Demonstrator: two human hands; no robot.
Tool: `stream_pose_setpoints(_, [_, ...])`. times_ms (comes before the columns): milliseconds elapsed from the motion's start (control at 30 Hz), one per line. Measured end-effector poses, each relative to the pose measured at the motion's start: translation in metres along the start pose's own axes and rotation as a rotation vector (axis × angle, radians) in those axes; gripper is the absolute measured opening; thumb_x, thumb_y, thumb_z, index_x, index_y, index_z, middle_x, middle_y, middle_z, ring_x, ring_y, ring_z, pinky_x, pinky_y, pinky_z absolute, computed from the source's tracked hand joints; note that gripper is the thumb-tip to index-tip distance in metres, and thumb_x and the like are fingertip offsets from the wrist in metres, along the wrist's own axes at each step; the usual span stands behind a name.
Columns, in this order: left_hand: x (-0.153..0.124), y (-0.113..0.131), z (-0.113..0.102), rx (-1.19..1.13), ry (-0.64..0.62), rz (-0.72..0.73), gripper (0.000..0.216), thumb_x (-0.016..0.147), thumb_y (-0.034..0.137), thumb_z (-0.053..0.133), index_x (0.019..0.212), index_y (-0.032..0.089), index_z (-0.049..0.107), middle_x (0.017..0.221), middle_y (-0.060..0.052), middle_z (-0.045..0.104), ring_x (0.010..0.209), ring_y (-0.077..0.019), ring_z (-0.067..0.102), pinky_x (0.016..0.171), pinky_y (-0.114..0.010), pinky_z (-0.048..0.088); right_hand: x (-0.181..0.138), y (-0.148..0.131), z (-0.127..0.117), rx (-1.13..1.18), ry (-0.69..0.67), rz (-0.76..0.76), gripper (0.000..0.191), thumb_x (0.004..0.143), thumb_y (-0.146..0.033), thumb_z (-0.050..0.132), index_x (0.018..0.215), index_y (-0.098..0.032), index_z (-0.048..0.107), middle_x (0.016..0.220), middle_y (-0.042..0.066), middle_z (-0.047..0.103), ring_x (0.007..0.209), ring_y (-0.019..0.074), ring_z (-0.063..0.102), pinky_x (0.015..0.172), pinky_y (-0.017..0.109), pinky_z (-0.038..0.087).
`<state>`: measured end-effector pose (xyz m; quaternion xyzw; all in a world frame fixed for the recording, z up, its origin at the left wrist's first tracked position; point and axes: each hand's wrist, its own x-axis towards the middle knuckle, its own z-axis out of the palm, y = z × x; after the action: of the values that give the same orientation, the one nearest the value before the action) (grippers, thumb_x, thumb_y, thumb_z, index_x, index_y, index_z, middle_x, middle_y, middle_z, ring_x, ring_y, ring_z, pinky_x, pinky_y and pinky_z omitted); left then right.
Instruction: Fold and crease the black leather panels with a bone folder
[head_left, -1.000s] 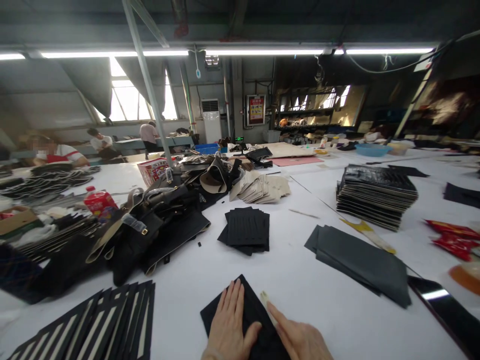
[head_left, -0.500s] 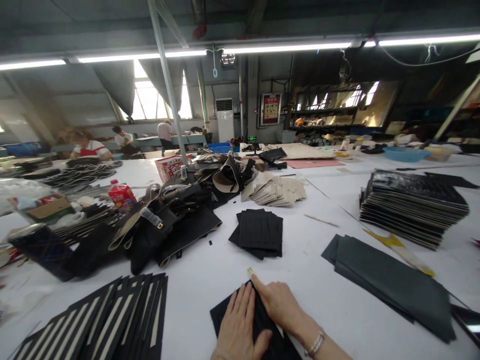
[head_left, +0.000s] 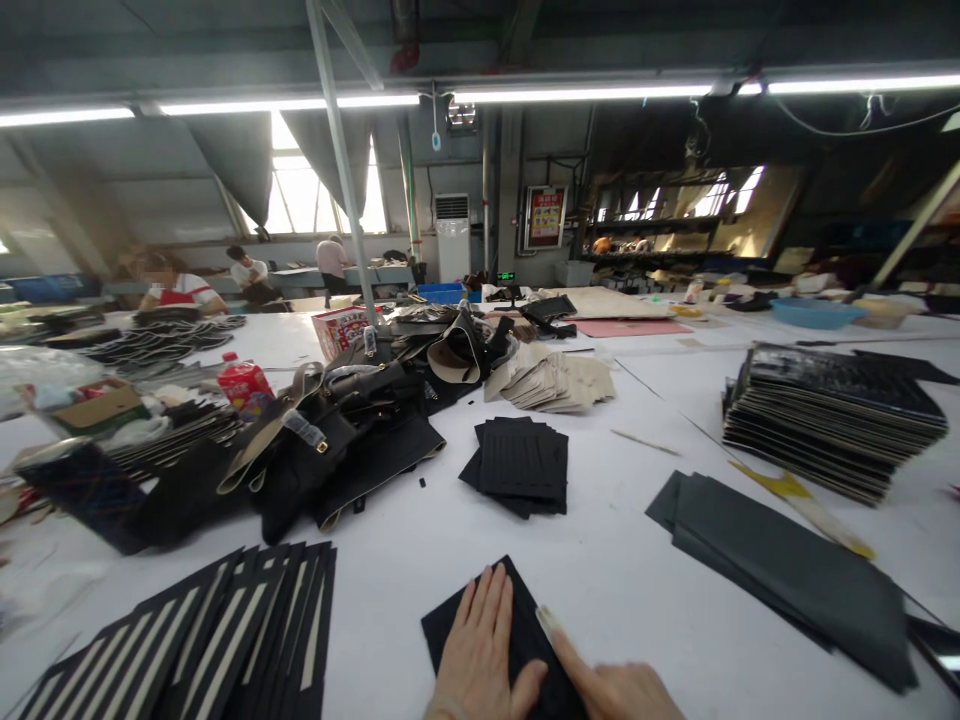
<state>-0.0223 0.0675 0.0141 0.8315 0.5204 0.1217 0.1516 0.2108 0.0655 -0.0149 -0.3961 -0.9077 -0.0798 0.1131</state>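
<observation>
Left hand [head_left: 482,640] lies flat on black panel [head_left: 526,635]; right hand [head_left: 619,688] seemingly grips a pale tool [head_left: 547,620].

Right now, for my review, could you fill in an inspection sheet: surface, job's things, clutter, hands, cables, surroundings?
Surface: white tabletop, covered in places by piles.
Job's things: black piece under the left hand; pale tool at its right edge.
Clutter: black bag-like heap, red bottle, striped stack at left; tall black stack at right.
Hands: left fingers flat on the black piece; right hand holding the pale tool.
Cables: overhead cable, upper right.
Surroundings: people, windows, strip lights.
</observation>
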Motion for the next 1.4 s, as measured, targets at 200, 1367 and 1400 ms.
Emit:
stream_pose_setpoints(200, [-0.003, -0.001, -0.020, 0.018, -0.046, 0.096, 0.077, 0.086, 0.061, 0.041, 0.144, 0.025, 0.005, 0.150, -0.002, 0.006, 0.137, -0.0301, 0.010, 0.111, -0.052, 0.014, 0.107, 0.001, -0.022, 0.064, -0.164, 0.154, 0.050, 0.084, -0.016, 0.035, 0.133, -0.022, 0.039, 0.072, 0.005, 0.069, 0.064, 0.0198, 0.064, 0.054, 0.026, 0.037])
stream_pose_setpoints(1367, [-0.015, 0.013, 0.002, 0.098, 0.115, -0.005, 0.060, 0.092, 0.053, 0.035, 0.140, 0.018, 0.028, 0.145, -0.004, 0.023, 0.133, -0.0259, 0.025, 0.109, -0.043, 0.030, 0.050, -0.042, -0.035, -0.177, -0.168, 0.196, 0.071, 0.063, -0.003, 0.047, 0.133, -0.010, 0.038, 0.060, 0.005, 0.066, 0.049, 0.0201, 0.061, 0.044, 0.026, 0.038])
stream_pose_setpoints(1400, [-0.015, 0.014, 0.001, 0.091, 0.117, -0.006, 0.060, 0.092, 0.053, 0.035, 0.140, 0.018, 0.028, 0.145, -0.004, 0.022, 0.133, -0.0260, 0.025, 0.109, -0.043, 0.030, 0.030, -0.044, -0.028, -0.204, -0.136, 0.177, 0.077, 0.062, -0.003, 0.047, 0.137, -0.013, 0.034, 0.057, 0.003, 0.064, 0.045, 0.0199, 0.059, 0.041, 0.026, 0.038])
